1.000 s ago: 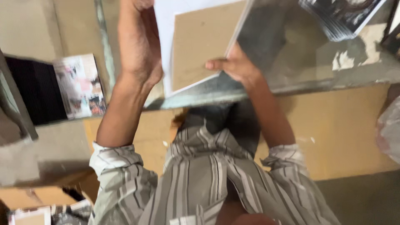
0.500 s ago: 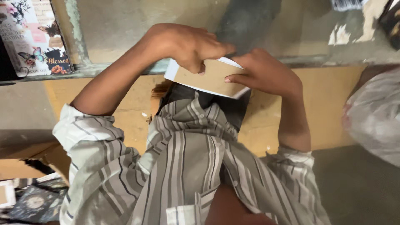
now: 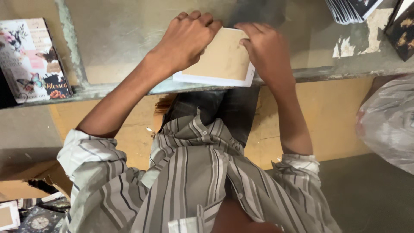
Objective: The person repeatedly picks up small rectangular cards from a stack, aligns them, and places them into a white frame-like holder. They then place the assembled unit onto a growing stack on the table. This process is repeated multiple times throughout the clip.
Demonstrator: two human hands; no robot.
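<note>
My left hand (image 3: 187,41) has its fingers curled down onto the left edge of a tan card with a white border (image 3: 222,58), and my right hand (image 3: 268,49) presses flat fingers on its right edge. The card overhangs the near edge of the worn tabletop (image 3: 129,39). A floral printed booklet (image 3: 32,58) lies at the tabletop's left end, a dark stack of booklets (image 3: 351,9) at the far right corner.

Card (image 3: 222,56) tan, white-edged — shirt (image 3: 194,181) grey-striped.
</note>
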